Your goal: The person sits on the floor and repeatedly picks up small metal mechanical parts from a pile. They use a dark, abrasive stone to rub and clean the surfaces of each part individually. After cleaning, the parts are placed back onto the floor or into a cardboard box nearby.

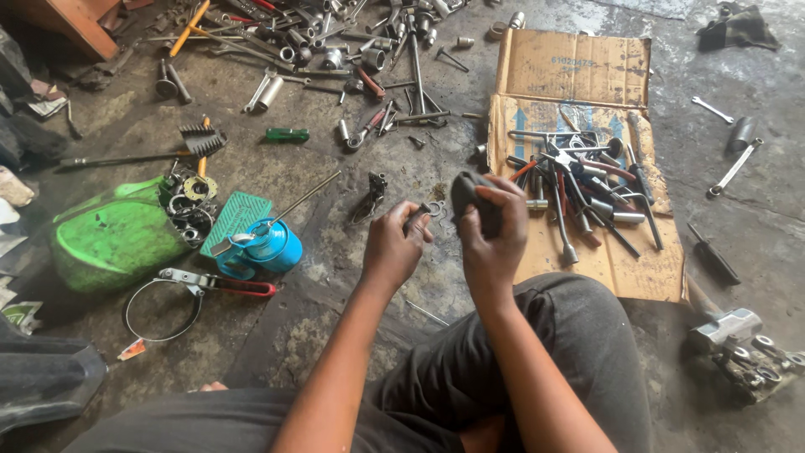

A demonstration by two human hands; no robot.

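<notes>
I sit on a grimy concrete floor with my knees drawn up. My left hand [394,245] is closed around a small dark metal part [417,216] whose end sticks out past my fingers. My right hand [495,231] grips a dark rag [467,195], bunched up and held right beside the part. Both hands hover above the floor just left of a flattened cardboard sheet [579,75] that carries a heap of pliers, screwdrivers and sockets [587,189].
A blue oil can [267,246] with a long spout and a green plastic container [113,239] lie at the left, with a strap wrench [193,289] below. Sockets and wrenches litter the far floor [352,50]. A metal engine part [742,344] sits at right.
</notes>
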